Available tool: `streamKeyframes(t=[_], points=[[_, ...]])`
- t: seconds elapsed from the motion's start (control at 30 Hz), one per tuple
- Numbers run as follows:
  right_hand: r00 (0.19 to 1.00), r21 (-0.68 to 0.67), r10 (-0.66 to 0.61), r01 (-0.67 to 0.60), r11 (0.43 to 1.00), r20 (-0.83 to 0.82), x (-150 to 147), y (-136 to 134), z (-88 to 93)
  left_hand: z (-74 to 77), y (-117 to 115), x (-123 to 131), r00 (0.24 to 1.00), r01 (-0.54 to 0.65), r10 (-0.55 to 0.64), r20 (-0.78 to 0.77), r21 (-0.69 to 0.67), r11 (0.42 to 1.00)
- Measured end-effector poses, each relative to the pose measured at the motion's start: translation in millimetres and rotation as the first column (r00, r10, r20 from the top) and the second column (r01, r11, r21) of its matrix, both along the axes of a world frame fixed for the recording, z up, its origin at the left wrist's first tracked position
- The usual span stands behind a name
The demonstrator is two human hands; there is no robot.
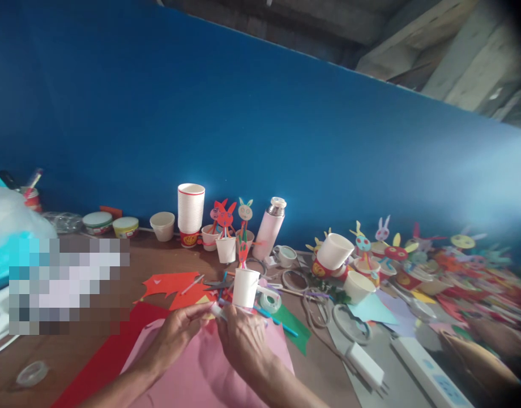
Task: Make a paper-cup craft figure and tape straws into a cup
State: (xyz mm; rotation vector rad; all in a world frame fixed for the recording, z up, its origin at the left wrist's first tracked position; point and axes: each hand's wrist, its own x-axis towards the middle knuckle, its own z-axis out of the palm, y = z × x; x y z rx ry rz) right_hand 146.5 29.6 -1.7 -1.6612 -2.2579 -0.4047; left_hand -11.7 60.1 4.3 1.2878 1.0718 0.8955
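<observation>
Over a pink paper sheet [175, 368], my left hand [184, 324] has thumb and fingertips closed at one end of a small white piece [218, 310]. My right hand [246, 335] is curled around the other end of that piece, its fingertips mostly hidden. Whether the piece is paper or something else I cannot make out. Just beyond my right hand stands a white paper cup [246, 288] with a red and green paper rabbit figure [242, 252] rising from it. A roll of clear tape [270, 301] lies beside the cup.
Red paper [111, 351] and orange scraps [171, 284] lie to the left. Behind stand stacked paper cups [191, 209] and a leaning pink thermos [269, 229]. Rabbit cups [364, 255], cables, a white plug adapter [366, 365] and a power strip [430, 371] occupy the right. A blue partition [252, 124] closes the back.
</observation>
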Motion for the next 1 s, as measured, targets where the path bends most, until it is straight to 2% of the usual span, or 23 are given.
streamKeyframes(t=[0.27, 0.4, 0.67, 0.87, 1.0], points=[[1.0, 0.002, 0.001, -0.001, 1.0, 0.019, 1, 2, 0.5, -2.7, 1, -1, 0.999, 0.026, -0.026, -0.04, -0.009, 1.0], [0.999, 0.004, 0.043, -0.043, 0.999, 0.029, 0, 2, 4.6, -3.1, 2, -1, 0.999, 0.037, -0.037, -0.016, -0.016, 0.999], [0.999, -0.007, 0.024, -0.024, 1.0, 0.034, -1, -1, 6.2, 10.7, -3, 3, 1.0, -0.006, 0.006, -0.02, -0.028, 1.0], [0.999, -0.013, 0.021, -0.021, 1.0, -0.03, -1, -1, 8.7, 5.9, 0, 3, 0.999, -0.03, 0.031, 0.014, -0.054, 0.998], [1.0, -0.005, 0.02, -0.02, 1.0, -0.004, -1, -1, 10.8, 8.3, -1, 3, 0.999, -0.012, 0.011, -0.043, -0.025, 1.0]])
